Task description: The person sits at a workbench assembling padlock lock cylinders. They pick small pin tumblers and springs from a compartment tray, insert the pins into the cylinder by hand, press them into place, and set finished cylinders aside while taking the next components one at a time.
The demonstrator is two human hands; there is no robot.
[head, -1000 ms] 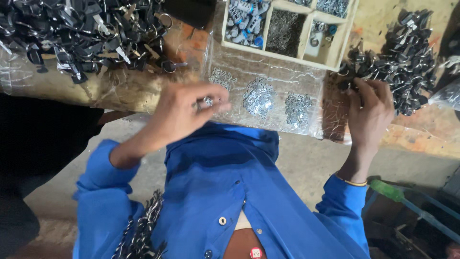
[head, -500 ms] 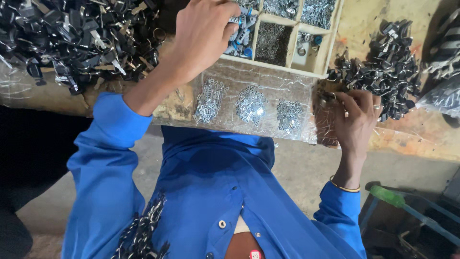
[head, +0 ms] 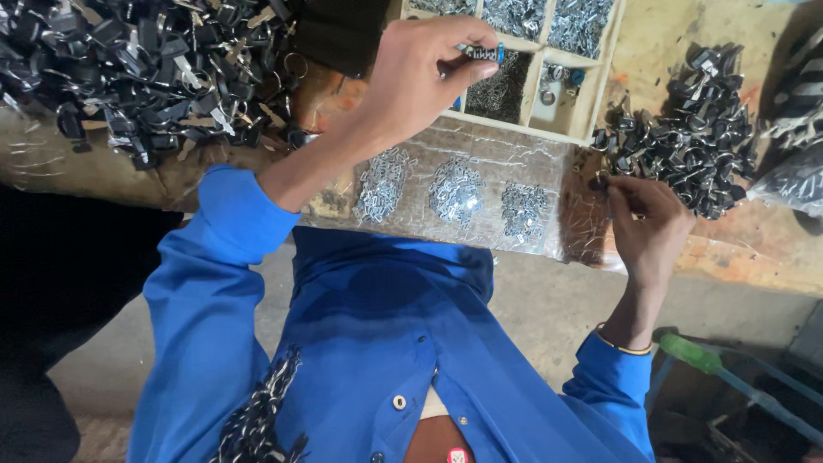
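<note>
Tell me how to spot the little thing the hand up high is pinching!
Find the wooden tray with small compartments at the top of the bench. Just over its front edge, the left hand is raised, and the small metal piece sits between its fingertips. Unlike the loose silvery bits lying in the tray and in three little piles below, it is alone in the air and has a blue end.

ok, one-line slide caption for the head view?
Left hand pinches a small metal part over a wooden compartment tray; right hand picks at a pile of dark metal pieces.
</note>
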